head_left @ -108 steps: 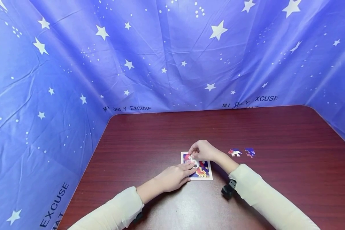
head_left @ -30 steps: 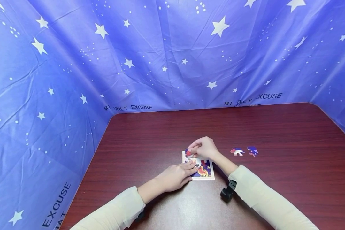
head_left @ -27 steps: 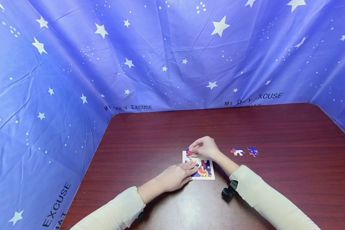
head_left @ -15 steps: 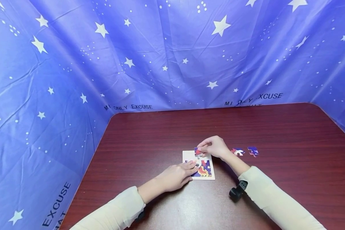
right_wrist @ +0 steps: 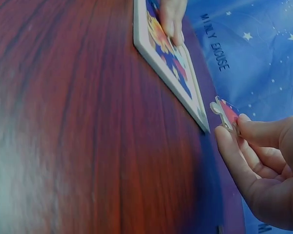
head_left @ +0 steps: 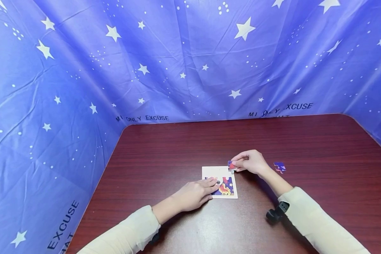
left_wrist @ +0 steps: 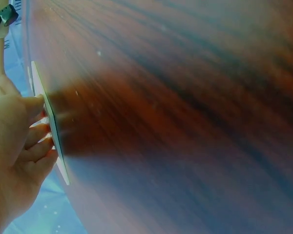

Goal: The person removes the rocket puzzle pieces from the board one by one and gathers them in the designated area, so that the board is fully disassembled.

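My left hand [head_left: 195, 194] lies over the left side of a small white-framed jigsaw board [head_left: 235, 192], its fingers extended across the picture. In the left wrist view, the thumb [left_wrist: 34, 103] is at the board's edge. Joined pieces [head_left: 225, 189] fill the near half, while the far half shows bare white backing. With thumb and fingertips, my right hand [head_left: 252, 162] pinches a red, white and purple jigsaw piece [head_left: 231, 165]. That piece overlaps the board's far right corner in the head view; the right wrist view has it just beyond the corner.
A loose purple jigsaw piece [head_left: 279, 167] lies on the dark red wooden table [head_left: 165, 155], right of my right hand. A blue star-patterned curtain [head_left: 177, 63] hangs behind and beside the table.
My right hand has carried the pinched piece rightward from the board's far left corner, baring the white backing. It now covers one loose piece. My left hand has stayed put.
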